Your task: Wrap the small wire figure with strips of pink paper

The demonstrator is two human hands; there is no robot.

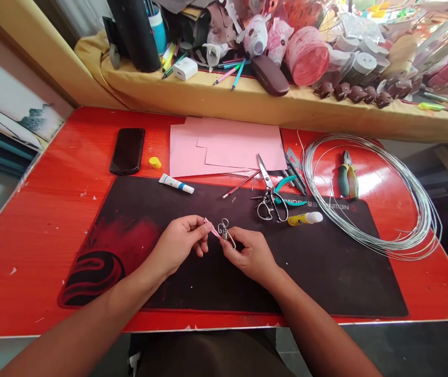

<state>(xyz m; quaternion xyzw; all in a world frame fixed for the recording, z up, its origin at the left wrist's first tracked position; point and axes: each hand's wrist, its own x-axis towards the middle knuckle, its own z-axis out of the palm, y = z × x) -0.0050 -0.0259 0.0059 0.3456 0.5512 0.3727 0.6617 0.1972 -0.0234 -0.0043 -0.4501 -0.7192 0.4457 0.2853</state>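
My left hand [184, 238] pinches one end of a narrow pink paper strip [212, 229] between thumb and forefinger. The strip's other end reaches a small bent wire shape [224, 230] with loops at its top and a coiled middle. My right hand [249, 251] is closed on this wire shape, thumb and fingertips around its lower part. Whether the strip is fixed to the wire cannot be seen. Both hands are above the dark mouse pad [208, 293].
Behind the hands lie scissors [266, 183], teal-handled pliers [286, 193], a yellow glue stick [305, 218], a white tube [176, 183] and pink paper [239, 144]. A wire coil [416, 209] and pliers [348, 175] lie right, a phone [128, 151] left. A crowded ledge [208, 97] runs behind.
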